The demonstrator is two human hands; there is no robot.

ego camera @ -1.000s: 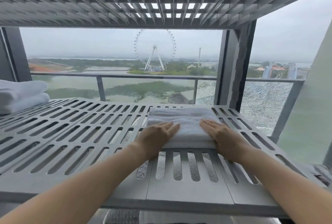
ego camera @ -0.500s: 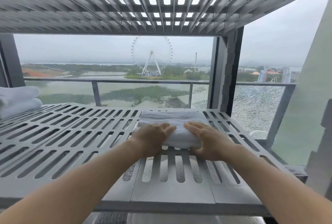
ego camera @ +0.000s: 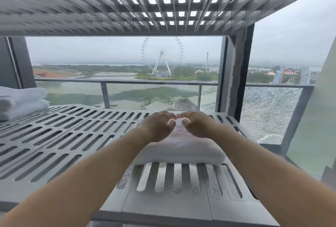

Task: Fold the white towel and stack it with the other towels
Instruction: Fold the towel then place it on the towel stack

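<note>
Grey slatted shelf (ego camera: 54, 129); window (ego camera: 91, 53) beyond (Ferris wheel (ego camera: 161, 53), overcast light).

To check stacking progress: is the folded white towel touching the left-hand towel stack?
Apart. Head view shows bare slatted shelf between white towel and towel stack.

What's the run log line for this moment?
left hand and right hand grip white towel | on slatted shelf | towel stack far left | not yet stacked

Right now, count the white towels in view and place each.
3. One folded towel on the slatted shelf under the left hand and right hand; two stacked towels at its far left. More may hide below the slats.
</note>
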